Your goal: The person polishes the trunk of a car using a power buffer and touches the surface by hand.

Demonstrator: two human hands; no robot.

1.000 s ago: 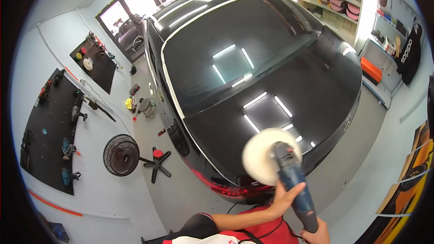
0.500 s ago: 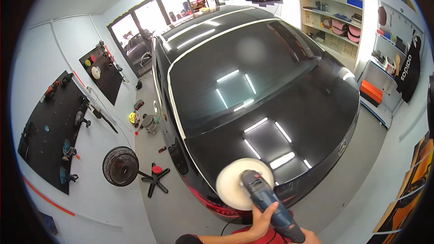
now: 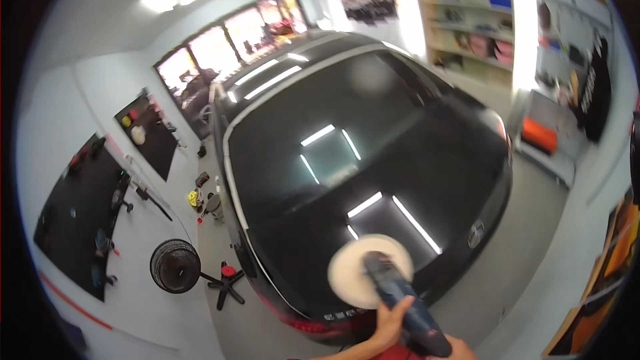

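Observation:
A dark blue and black power polisher [image 3: 410,310] with a round cream pad [image 3: 360,272] is over the near edge of a black car's trunk lid [image 3: 313,253]. My left hand [image 3: 392,323] grips the tool's body behind its head, thumb across the top. At the rear end of the handle, my right hand [image 3: 459,348] is wrapped round it, partly cut off by the frame's bottom. Whether the pad touches the paint cannot be made out. Pale tape borders the rear window [image 3: 327,140].
A black fan [image 3: 175,267] and its star-shaped base [image 3: 227,288] stand left of the car. Tool boards [image 3: 77,220] hang on the left wall. Shelves [image 3: 470,23] stand behind the car, and an orange item [image 3: 539,135] is at the right.
The view has tilted up and blurred since half a second ago. Against one second ago, the polisher and both hands sit lower and further left in view. Both hands keep their hold.

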